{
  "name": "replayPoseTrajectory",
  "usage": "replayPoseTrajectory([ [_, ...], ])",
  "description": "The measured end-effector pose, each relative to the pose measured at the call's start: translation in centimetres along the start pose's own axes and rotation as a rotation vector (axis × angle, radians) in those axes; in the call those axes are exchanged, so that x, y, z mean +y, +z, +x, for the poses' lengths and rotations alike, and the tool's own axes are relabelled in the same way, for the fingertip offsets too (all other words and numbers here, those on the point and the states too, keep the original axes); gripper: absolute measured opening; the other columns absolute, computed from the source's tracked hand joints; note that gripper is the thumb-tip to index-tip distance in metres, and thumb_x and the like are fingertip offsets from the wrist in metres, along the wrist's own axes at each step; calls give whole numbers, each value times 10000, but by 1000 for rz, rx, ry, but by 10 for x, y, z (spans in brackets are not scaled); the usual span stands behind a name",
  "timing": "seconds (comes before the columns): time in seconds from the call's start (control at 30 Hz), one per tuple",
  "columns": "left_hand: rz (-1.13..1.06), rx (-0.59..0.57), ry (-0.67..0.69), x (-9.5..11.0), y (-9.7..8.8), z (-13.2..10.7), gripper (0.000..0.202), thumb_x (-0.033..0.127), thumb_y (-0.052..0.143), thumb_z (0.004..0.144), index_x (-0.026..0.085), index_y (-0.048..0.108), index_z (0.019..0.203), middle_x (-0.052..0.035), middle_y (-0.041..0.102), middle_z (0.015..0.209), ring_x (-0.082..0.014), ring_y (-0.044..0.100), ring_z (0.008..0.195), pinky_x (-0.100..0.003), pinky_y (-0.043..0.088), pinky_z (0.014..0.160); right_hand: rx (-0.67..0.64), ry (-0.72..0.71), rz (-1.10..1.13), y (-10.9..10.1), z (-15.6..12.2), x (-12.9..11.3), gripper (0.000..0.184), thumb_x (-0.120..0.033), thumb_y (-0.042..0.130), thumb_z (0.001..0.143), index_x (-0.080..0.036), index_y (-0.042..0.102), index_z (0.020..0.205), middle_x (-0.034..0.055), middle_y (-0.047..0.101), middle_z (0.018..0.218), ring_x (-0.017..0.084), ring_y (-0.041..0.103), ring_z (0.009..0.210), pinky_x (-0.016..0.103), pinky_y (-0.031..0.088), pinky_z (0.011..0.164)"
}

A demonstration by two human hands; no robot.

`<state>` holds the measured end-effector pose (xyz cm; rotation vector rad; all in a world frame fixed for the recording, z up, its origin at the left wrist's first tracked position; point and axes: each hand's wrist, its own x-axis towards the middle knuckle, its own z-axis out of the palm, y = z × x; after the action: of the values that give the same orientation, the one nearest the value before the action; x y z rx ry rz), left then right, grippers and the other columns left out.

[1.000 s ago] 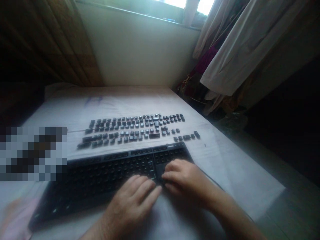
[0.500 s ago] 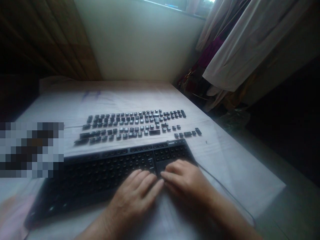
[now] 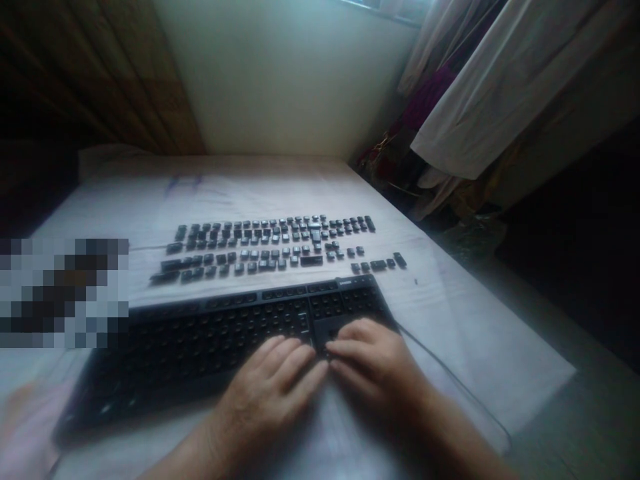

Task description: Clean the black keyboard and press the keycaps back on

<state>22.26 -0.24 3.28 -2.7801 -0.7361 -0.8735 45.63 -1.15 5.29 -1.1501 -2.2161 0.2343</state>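
Observation:
A black keyboard (image 3: 200,347) lies at a slant on the cloth-covered table, with its keycaps off over most of its face. My left hand (image 3: 280,380) rests on its front edge, fingers stretched out flat, thumb pointing right. My right hand (image 3: 375,360) is at the lower right part of the keyboard, beside my left thumb. Its fingers are bent, and thumb and forefinger come close together; whatever is between them is too small or hidden to make out. Beyond the keyboard, loose black keycaps (image 3: 265,240) are laid out in rows.
A cable (image 3: 460,380) runs along the table's right side. A pixelated patch (image 3: 65,293) hides something at the left. Cloth hangs (image 3: 465,100) at the right, above cluttered items. A pale wall (image 3: 285,80) and a brown curtain (image 3: 140,80) stand behind the white tablecloth (image 3: 260,180).
The view has tilted down slightly, so less of the window shows. Both hands stay at nearly the same spot on the keyboard; my right hand's fingers have shifted only a little.

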Motion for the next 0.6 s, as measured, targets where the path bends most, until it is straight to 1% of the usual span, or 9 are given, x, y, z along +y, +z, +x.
replayPoseTrajectory([
  [0.13,-9,11,5,0,-1,2,338,175,365,1044,212,672,1181,-57,658,1144,-200,579,1102,-377,465,1018,6,-2,15,1,-2,2,160,-179,643,887,-197,745,1010,64,706,856,185,646,741,302,531,647],
  [0.3,0,15,8,0,0,1,305,164,407,1029,208,670,1177,-59,664,1127,-196,587,1090,-371,476,1013,-1,-3,17,1,-2,3,168,-191,637,902,-201,757,1020,60,695,831,178,638,731,291,527,629],
  [0.47,-1,-14,-11,2,1,0,319,175,401,1030,206,658,1216,-69,656,1143,-207,581,1091,-384,486,1003,-22,28,38,0,-1,2,175,-200,626,914,-200,768,1017,65,698,841,183,641,741,303,538,638],
  [0.6,0,-39,-16,3,1,1,323,179,408,1026,215,648,1238,-73,648,1153,-210,575,1098,-389,485,1008,-60,62,41,-1,-1,2,183,-186,634,905,-223,770,1022,57,703,841,178,647,753,296,540,651],
])
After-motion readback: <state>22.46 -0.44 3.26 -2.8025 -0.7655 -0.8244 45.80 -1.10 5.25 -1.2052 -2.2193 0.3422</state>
